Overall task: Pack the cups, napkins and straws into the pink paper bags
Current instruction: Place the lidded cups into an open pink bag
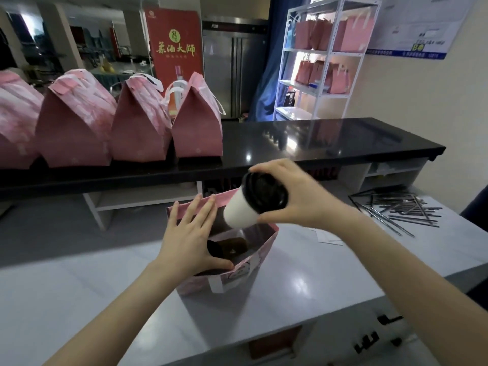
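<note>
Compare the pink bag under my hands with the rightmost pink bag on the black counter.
The bag under the hands is open-topped, the counter bag folded shut. The first sits on the white table, the second on the black counter. Both are pink paper with white handles.

Hands: 2, left hand point(188, 239) and right hand point(298, 196).
Pink bags on the white table point(303, 281): 1 open bag point(195, 285).
Pink bags on the black counter point(330, 143): 4 closed bags point(74, 133) in 1 row, the leftmost cut by the frame edge.
Pink bags on the white shelf point(293, 112): shelf bags point(303, 35) on 2 levels, roughly 3 per level, exact number unclear.
Cups: 1 white cup point(241, 210) with 1 black lid point(266, 192); 1 further dark lid point(214, 250) inside the open bag, partly hidden.
Straws point(401, 210): 1 loose black heap, too many to count.
White paper sheets point(328, 237) near the heap: number unclear.
Red signs point(174, 40): 1.
Wall posters point(420, 25): 1.
Steel fridges point(232, 70): 1.
</note>
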Available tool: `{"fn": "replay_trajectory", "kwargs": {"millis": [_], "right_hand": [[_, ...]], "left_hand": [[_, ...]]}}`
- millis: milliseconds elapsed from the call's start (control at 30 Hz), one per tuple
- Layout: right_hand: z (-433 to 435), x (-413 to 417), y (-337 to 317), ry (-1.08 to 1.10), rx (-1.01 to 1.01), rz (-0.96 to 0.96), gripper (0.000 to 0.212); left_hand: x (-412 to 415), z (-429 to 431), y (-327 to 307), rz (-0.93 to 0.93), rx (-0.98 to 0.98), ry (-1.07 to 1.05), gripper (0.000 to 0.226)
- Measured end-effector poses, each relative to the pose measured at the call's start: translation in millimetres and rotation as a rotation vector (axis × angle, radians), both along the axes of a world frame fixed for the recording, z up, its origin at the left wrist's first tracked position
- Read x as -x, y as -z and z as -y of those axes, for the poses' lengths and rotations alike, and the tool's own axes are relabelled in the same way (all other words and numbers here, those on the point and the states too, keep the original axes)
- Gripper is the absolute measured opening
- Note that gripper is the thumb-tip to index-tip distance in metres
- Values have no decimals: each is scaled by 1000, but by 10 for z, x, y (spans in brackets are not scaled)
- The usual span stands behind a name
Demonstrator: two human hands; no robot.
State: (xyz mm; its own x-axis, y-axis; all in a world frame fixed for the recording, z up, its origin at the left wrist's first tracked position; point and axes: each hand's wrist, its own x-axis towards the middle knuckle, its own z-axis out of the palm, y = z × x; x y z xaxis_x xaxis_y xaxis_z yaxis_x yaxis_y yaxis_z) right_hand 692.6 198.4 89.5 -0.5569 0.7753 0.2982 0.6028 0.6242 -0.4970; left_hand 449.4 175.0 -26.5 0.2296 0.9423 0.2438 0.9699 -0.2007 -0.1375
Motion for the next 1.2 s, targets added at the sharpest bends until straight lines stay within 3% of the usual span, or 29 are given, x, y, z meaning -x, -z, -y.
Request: {"fn": "replay_trajectory", "kwargs": {"millis": [100,233,333,733,1200], "right_hand": [[-51,385,261,-47,67,223,82],[-125,635,654,-13,-65,501,76],[-206,692,768,57,-132,593,78],[-276,694,1019,98,-128,730,80],[-518,903,1367,147,69,755,80]], "left_hand": [[8,60,-3,13,-12,21,131],[41,120,7,24,-3,20,135],[66,134,9,27,12,17,140],[133,129,31,-48,40,16,144],[183,88,3,-25,53,25,142]]}}
